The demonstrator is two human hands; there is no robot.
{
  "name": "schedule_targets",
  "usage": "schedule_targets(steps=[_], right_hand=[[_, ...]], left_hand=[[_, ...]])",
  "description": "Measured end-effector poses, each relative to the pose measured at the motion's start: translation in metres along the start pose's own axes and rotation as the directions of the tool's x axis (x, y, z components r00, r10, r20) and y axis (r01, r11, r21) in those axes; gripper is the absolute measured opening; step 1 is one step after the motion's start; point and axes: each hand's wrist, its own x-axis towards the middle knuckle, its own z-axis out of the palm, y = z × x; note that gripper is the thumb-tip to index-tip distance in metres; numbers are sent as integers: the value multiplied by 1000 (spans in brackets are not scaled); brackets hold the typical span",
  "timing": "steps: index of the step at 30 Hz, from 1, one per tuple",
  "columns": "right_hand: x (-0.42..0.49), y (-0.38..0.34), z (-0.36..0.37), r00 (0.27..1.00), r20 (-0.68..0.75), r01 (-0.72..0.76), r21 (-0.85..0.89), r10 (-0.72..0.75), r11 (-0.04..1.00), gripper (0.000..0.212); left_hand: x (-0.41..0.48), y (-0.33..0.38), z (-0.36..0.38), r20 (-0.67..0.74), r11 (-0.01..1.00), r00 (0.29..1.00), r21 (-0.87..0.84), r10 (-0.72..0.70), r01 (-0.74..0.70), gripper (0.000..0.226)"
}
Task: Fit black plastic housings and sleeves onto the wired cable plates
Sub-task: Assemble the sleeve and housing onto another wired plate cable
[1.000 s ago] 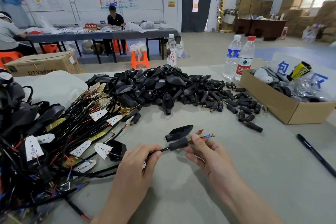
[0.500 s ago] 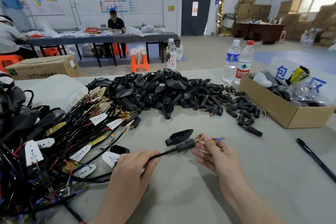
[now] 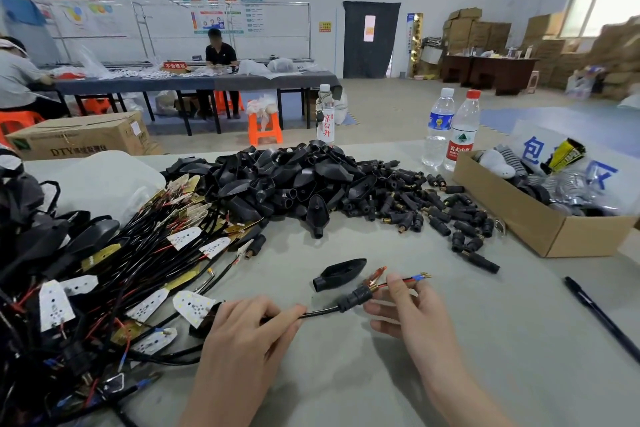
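My left hand point(image 3: 249, 333) pinches a black cable point(image 3: 320, 312) near the table's front. A ribbed black sleeve point(image 3: 356, 296) sits threaded on that cable close to its stripped end. My right hand point(image 3: 412, 315) pinches the red and blue wire ends point(image 3: 410, 279) just past the sleeve. One loose black housing point(image 3: 341, 274) lies on the table right behind the sleeve. A heap of black housings point(image 3: 284, 180) and small sleeves point(image 3: 433, 211) fills the middle of the table. Wired cable plates point(image 3: 145, 270) are piled at the left.
A cardboard box point(image 3: 540, 229) of odds and ends stands at the right, with two water bottles point(image 3: 450, 128) behind it. A black pen point(image 3: 602, 315) lies at the right front. A third bottle point(image 3: 325, 114) stands behind the heap. People sit at a far table.
The sleeve has slid further along the cable toward my left hand, baring more wire. Both hands shifted slightly right with the cable.
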Motion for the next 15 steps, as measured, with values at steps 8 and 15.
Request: schedule_targets(steps=[8,15], right_hand=[[0,4,1,985,159,-96,162,70,982,15],[-7,11,9,956,277,-154,188,98,970,27]], left_hand=[[0,3,-3,44,992,992,-48,-118,120,28],[1,9,-3,133,986,980,-61,-145,154,28]])
